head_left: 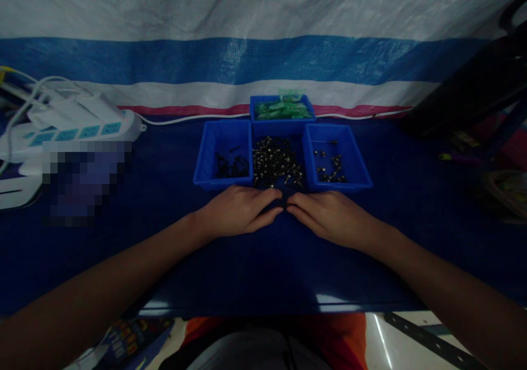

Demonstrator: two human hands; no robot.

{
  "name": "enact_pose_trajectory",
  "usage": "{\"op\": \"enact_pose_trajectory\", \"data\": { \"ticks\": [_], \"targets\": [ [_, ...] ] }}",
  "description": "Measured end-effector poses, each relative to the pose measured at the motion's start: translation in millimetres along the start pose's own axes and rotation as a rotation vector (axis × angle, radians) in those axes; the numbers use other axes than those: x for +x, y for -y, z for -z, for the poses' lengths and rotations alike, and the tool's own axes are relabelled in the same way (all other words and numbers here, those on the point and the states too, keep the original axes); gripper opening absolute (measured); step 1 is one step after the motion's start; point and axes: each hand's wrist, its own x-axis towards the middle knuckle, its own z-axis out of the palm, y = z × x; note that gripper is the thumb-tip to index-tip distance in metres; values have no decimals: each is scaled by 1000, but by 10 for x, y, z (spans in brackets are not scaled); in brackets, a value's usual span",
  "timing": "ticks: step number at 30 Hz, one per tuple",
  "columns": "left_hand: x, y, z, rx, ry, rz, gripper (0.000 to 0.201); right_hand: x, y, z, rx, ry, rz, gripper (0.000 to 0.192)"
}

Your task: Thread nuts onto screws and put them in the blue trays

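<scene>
My left hand (246, 209) and my right hand (329, 216) meet almost tip to tip over the blue table, just in front of a loose pile of small screws (275, 160). Both hands have their fingers curled, with thumb and forefinger close together. Anything between the fingertips is too small and dark to make out. Behind my left hand stands a blue bin (201, 164) with dark screws inside. A second blue bin (360, 167), behind my right hand, holds several small shiny metal pieces. The pile lies between these two bins.
At the back, another blue bin (284, 123) contains green plastic packets (284, 109). A white power strip (82, 131) with plugs and cables sits at the left. A dark bulky object (465, 84) rises at the right. Striped sheeting (263, 57) hangs behind the table.
</scene>
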Motion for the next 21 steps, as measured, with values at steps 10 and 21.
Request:
{"op": "enact_pose_trajectory", "data": {
  "ticks": [10, 21],
  "targets": [
    [-14, 18, -15, 72, 10, -62, 26, -13, 4, 28, 73, 23, -73, 25],
    [9, 0, 12, 52, 24, -51, 27, -6, -10, 0, 22, -3, 6, 21]
  ]
}}
